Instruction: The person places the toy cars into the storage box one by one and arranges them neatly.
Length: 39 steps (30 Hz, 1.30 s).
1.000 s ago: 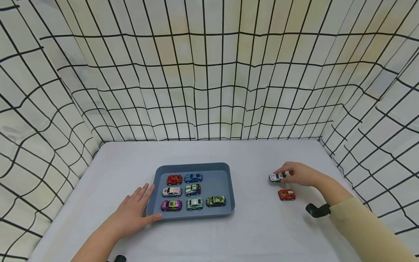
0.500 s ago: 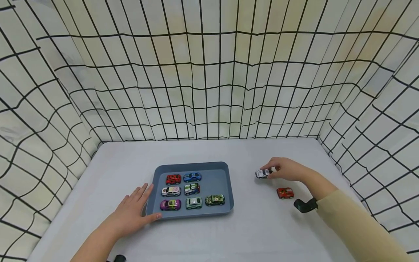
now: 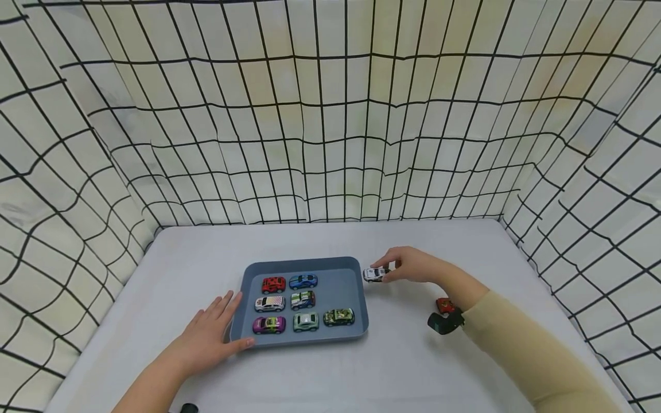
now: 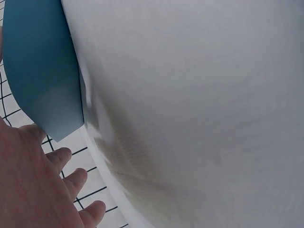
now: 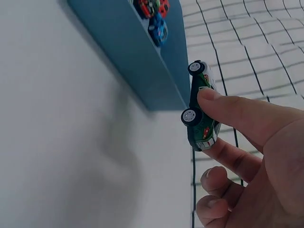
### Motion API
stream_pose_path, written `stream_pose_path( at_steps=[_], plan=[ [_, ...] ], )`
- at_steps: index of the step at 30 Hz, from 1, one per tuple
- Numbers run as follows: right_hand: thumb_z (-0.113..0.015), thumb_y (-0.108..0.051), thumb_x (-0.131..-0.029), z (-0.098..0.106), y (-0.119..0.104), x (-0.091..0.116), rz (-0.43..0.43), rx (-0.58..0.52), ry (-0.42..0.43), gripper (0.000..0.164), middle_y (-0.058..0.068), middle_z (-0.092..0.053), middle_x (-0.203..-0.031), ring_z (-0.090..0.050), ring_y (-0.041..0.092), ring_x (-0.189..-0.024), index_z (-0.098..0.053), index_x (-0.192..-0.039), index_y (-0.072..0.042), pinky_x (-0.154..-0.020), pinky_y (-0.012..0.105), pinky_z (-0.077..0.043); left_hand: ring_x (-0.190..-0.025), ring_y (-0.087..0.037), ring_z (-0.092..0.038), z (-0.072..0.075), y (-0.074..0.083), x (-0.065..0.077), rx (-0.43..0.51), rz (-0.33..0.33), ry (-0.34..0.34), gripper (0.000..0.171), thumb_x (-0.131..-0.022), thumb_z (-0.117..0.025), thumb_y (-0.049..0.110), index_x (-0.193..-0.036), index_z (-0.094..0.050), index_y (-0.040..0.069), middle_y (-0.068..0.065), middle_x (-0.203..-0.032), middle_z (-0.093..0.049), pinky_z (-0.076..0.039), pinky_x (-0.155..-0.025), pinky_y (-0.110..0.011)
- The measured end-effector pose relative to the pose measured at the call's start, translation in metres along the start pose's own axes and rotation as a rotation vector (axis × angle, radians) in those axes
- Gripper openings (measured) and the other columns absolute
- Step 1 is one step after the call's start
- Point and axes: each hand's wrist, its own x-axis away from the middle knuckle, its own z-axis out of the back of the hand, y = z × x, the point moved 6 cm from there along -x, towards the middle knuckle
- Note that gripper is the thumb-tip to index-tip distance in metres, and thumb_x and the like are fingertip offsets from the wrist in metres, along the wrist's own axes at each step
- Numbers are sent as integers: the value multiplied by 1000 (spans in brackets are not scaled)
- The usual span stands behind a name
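My right hand point(image 3: 413, 265) pinches a small white and green toy car point(image 5: 206, 124) between thumb and fingers, just off the right rim of the blue-grey tray point(image 3: 341, 281). In the right wrist view the car's wheels face left, and its shadow falls on the cloth below. My left hand point(image 3: 206, 332) lies with straight, spread fingers along the tray's left edge, its thumb at the front left corner. Inside the tray several toy cars stand in rows, among them a purple one point(image 3: 269, 325), a blue one point(image 3: 303, 281) and a camouflage one point(image 3: 338, 316).
A red toy car point(image 3: 445, 305) sits on the white tabletop point(image 3: 330, 378) to the right, partly covered by my right forearm and the black wrist camera point(image 3: 445, 322). White cloth walls with a black grid point(image 3: 330, 143) enclose the table's back and sides.
My right hand has carried the white toy car leftward across the table to the tray's right rim. The forearm now overlaps the red car. My left hand stays where it was.
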Motion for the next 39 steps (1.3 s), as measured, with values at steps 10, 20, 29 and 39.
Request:
stream_pose_path(
  at_steps=[10, 20, 29, 39],
  plan=[
    [-78, -20, -87, -32, -42, -28, 42, 4, -32, 31, -6, -62, -99, -54, 18, -87, -75, -118, -25, -71, 32, -50, -143, -52, -19, -2, 1, 1, -15, 3, -9, 116, -77, -56, 82, -156, -25, 2, -29, -158, -23, -15, -111, -72],
    [-78, -24, -87, -55, -57, -41, 38, 107, -40, 31, -6, -63, -99, -55, 14, -91, -75, -117, -27, -79, 31, -51, -144, -51, -20, -2, 0, 1, -20, -2, -4, 116, -77, -55, 82, -156, -26, 2, -28, -158, -23, -16, -110, -72],
    [-78, -30, -87, -68, -71, -42, 55, 391, -28, 33, -9, -65, -99, -58, 7, -87, -74, -120, -29, -80, 30, -51, -144, -51, -19, 0, 2, 1, -17, -2, -1, 116, -77, -56, 82, -156, -26, 3, -28, -158, -23, -16, -111, -72],
    [-78, -39, -85, -76, -75, -46, 50, 593, 10, 34, -14, -72, -100, -60, 5, -86, -74, -118, -32, -95, 44, -45, -144, -51, -19, -1, 0, 0, -23, 7, -7, 117, -76, -55, 83, -156, -26, 3, -29, -158, -23, -15, -111, -72]
  ],
)
